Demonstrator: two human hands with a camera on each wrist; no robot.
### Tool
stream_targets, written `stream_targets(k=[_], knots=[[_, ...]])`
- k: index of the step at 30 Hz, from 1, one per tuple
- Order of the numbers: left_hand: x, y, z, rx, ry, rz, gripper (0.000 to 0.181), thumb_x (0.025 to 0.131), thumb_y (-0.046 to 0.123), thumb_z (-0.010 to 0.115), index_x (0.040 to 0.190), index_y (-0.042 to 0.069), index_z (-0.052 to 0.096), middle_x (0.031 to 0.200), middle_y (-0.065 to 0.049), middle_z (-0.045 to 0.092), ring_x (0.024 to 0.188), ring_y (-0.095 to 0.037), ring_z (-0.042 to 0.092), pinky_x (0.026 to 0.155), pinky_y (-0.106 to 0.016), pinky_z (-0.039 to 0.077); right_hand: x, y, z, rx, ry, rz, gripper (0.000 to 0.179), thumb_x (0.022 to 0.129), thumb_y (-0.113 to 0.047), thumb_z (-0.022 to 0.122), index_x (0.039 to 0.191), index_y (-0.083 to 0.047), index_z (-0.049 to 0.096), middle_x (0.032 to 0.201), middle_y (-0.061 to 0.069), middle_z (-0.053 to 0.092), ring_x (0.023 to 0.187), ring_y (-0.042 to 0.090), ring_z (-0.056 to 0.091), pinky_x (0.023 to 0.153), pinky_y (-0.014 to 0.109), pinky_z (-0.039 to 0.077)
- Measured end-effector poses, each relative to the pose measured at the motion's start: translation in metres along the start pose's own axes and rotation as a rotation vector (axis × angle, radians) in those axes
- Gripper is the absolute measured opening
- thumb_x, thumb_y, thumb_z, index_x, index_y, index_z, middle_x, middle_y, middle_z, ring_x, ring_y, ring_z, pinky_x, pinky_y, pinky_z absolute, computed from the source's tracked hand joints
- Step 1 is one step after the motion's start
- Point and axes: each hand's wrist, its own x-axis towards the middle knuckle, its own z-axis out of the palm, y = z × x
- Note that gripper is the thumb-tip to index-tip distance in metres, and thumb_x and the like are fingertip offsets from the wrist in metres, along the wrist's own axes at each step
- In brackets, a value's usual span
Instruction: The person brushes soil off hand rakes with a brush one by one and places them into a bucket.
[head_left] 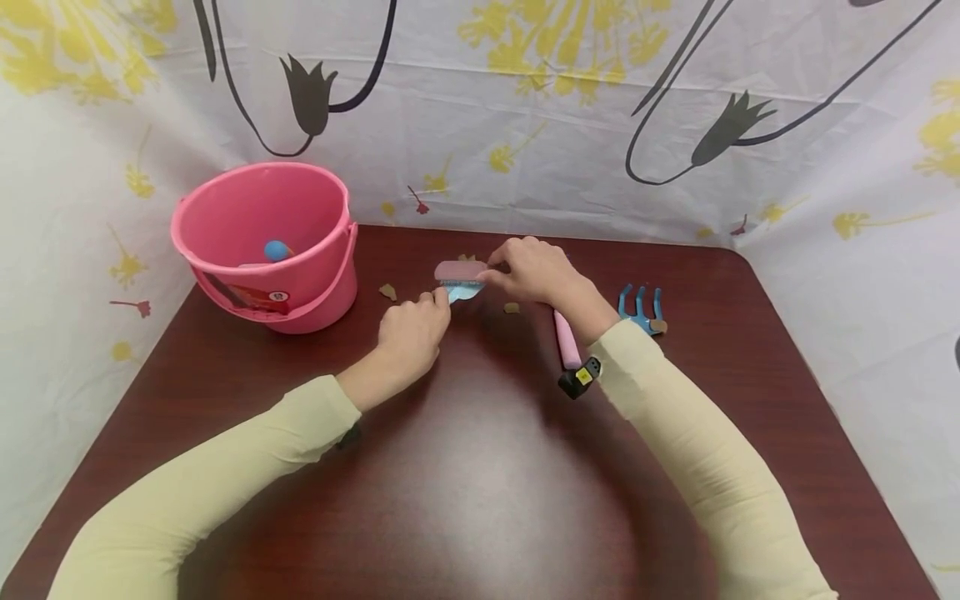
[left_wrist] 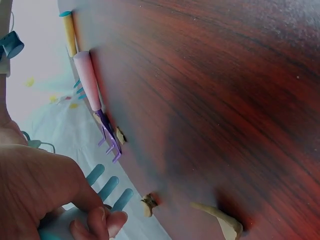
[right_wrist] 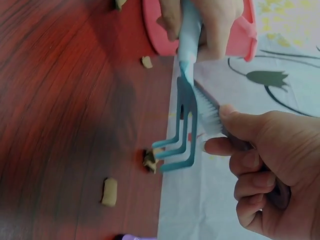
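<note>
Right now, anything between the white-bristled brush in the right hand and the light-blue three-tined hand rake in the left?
Nothing visible: the brush in the right hand faces the rake in the left hand directly; contact unclear. Tan scraps lie on the dark red table, not between.

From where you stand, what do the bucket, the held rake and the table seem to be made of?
Bucket: likely plastic, smooth and slightly shiny, with a moulded-looking rim.
Held rake: probably coated metal, judging by its thin, bent tines; plastic is possible.
Table: wood or wood-look laminate; streaky grain under a glossy sheen.
</note>
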Motion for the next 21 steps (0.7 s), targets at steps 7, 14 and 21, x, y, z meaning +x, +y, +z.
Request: stream_targets(k=[7, 14, 21], knots=[[0.000, -0.003, -0.004, 0.002, -0.014, 0.000, 0.040, 0.085, 0.015, 0.073, 0.115, -0.003, 0.053, 0.084, -0.015, 0.059, 0.062, -0.032, 0.065, 0.049, -0.043, 0.056, -0.003, 0.012, 0.004, 0.027, 0.032, 0.061, 0.033, 0.098, -0.044, 0.066, 0.111, -0.017, 0.078, 0.100, -0.001, 0.073, 0.078, 0.021, 0.064, 0.064, 0.043, 0.052], [0.000, -0.002, -0.006, -0.015, -0.041, -0.014, 0.045, 0.085, 0.017, 0.076, 0.117, -0.002, 0.051, 0.085, -0.015, 0.059, 0.063, -0.032, 0.066, 0.049, -0.044, 0.056, -0.006, 0.024, 0.007, 0.045, 0.063, 0.143, 0.034, 0.098, -0.048, 0.065, 0.109, -0.019, 0.078, 0.089, 0.001, 0.070, 0.075, 0.024, 0.062, 0.058, 0.045, 0.049], [-0.001, -0.008, -0.007, -0.013, -0.025, -0.027, 0.052, 0.083, 0.019, 0.079, 0.120, -0.003, 0.050, 0.086, -0.016, 0.059, 0.061, -0.031, 0.064, 0.048, -0.042, 0.055, -0.014, 0.048, 0.014, 0.063, 0.087, 0.253, 0.038, 0.099, -0.046, 0.065, 0.116, -0.014, 0.076, 0.103, 0.006, 0.072, 0.084, 0.027, 0.064, 0.061, 0.047, 0.051]])
